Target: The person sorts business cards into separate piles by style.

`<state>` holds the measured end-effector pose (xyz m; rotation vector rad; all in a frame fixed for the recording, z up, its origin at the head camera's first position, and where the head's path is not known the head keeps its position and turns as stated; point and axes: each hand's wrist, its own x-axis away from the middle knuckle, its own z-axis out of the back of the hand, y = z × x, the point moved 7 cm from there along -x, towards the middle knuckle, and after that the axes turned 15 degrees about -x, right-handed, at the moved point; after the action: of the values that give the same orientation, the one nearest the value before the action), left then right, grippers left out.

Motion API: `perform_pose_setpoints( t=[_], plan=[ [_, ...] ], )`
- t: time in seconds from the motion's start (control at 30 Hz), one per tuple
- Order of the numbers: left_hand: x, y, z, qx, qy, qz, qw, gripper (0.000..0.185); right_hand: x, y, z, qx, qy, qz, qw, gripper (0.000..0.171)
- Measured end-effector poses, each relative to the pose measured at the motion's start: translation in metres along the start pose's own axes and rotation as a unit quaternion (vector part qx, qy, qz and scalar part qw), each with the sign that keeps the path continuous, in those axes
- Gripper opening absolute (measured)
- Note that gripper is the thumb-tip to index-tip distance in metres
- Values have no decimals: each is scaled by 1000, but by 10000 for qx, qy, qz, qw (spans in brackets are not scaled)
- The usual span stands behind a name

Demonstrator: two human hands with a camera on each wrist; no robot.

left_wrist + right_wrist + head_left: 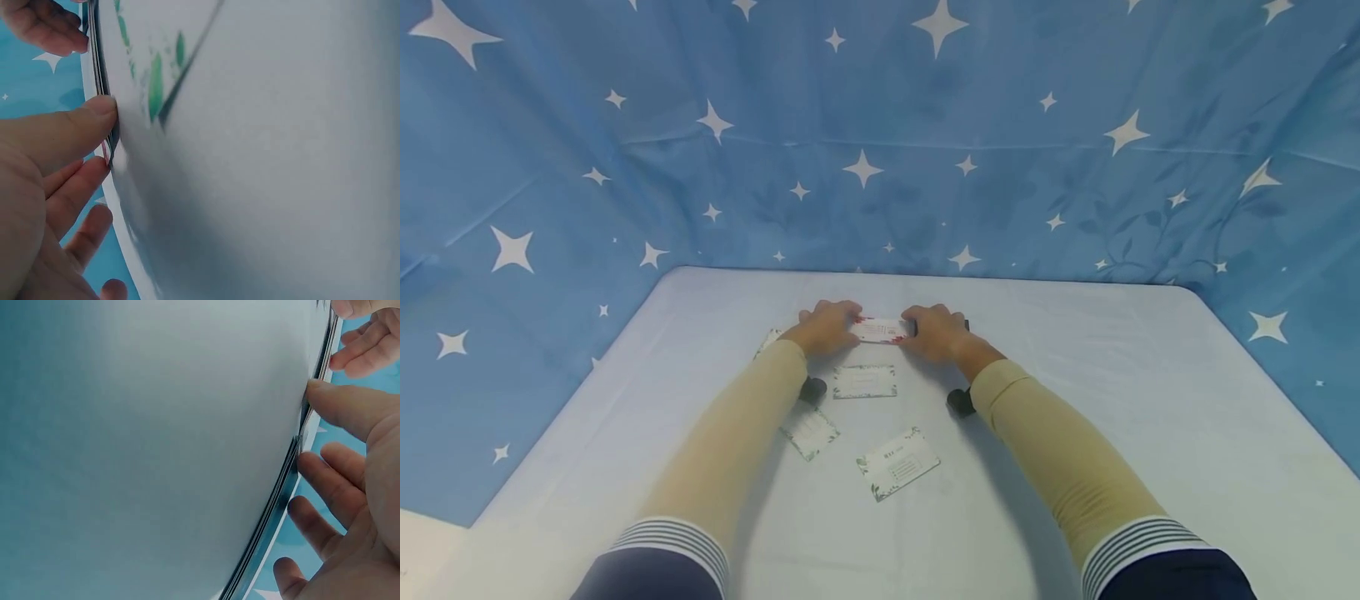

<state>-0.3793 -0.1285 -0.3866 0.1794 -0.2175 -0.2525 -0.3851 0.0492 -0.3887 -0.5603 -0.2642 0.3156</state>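
My left grip [825, 327] and right grip [936, 333] are both nearly closed, pinching opposite ends of a red-trimmed card [878, 331] between thumb and fingers, toward the far side of the white counter [1150, 375]. Nearer me lie a green-bordered card [865, 382], a second card [812, 433] beside my left sleeve [724, 450], and a tilted leafy card [898, 464] closest; I cannot tell whether the red-trimmed card touches the counter

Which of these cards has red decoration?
The card held at its ends by the left hand and right hand; the other visible cards show green decoration.
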Motion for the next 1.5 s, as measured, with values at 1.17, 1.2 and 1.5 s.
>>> perform_pose_setpoints(
  t=[1.17,1.2,1.5],
  plan=[
    [19,1,13,914,82,-59,9958,74,20,-10,7,-340,-131,421,9984,68],
    [22,1,14,883,69,-87,9960,75,22,-11,6,-382,-142,499,9979,69],
    [58,-3,-3,350,-89,-131,9993,72,45,-19,-15,-564,-445,855,9937,72]
  ],
)
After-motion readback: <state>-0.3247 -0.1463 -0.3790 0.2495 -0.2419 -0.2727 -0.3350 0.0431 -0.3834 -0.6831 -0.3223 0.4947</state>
